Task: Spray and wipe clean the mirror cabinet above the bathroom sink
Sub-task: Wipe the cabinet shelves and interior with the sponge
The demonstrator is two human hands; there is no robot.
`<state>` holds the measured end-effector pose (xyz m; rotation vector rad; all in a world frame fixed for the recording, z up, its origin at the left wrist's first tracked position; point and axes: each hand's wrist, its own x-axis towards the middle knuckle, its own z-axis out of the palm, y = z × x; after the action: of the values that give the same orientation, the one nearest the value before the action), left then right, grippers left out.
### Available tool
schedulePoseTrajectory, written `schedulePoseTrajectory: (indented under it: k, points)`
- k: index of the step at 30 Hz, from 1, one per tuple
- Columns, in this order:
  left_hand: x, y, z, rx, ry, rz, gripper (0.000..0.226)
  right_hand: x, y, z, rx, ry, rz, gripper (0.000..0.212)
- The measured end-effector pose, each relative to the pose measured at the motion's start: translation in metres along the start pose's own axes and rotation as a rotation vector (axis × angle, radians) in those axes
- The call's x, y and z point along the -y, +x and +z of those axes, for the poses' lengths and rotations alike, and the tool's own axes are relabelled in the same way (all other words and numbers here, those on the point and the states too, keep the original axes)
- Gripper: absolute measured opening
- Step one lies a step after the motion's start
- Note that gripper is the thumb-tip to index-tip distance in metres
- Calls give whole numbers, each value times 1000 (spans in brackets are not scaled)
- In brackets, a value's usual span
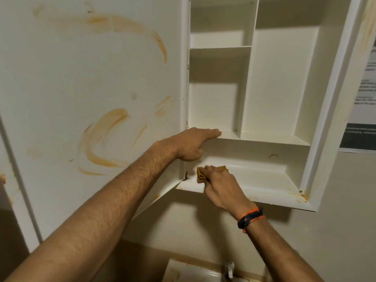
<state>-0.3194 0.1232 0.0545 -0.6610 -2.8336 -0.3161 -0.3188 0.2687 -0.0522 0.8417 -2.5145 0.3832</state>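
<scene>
Open white cabinet door is smeared orange. Yellow cloth is gripped by right hand on bottom shelf. Left hand is laid flat, fingers straight, on middle shelf.

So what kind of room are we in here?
Most likely a bathroom: a wall cabinet with its door swung open hangs above a sink with a tap.

Bare forearms, no sleeves; R wrist w/ dark band (orange thread trim, loose end).
</scene>
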Motion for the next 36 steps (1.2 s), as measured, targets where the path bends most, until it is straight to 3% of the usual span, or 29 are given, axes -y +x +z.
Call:
schedulePoseTrajectory:
  k: [3,8,12,16,19,23,25,29,33,36]
  points:
    - [1,1,2,-11,12,9,83,2,-5,3,-7,-13,-16,14]
    - [-2,0,1,1,8,3,86,7,28,-1,141,-6,44,41]
    - [-5,-2,-1,7,-4,-4,87,12,46,1,219,28,124,33]
    - [-5,-4,-2,12,-16,-10,88,16,35,2,164,-61,80,32]
    - [-3,-3,-2,8,-12,-8,88,11,10,1,75,19,25,31]
    - [-3,-3,-3,3,-21,-9,87,-3,-17,-6,43,111,-67,48]
    - [-3,-3,-2,-3,-21,-10,87,-9,-22,-16,26,320,28,47]
    - [-4,-3,0,-17,-24,-7,86,-30,-25,-38,-284,724,354,34]
    - [-5,-4,2,-43,-20,0,86,-57,-33,-51,-478,1113,764,22]
    - [-4,-3,6,-66,-15,0,87,-76,-39,-57,-717,858,863,27]
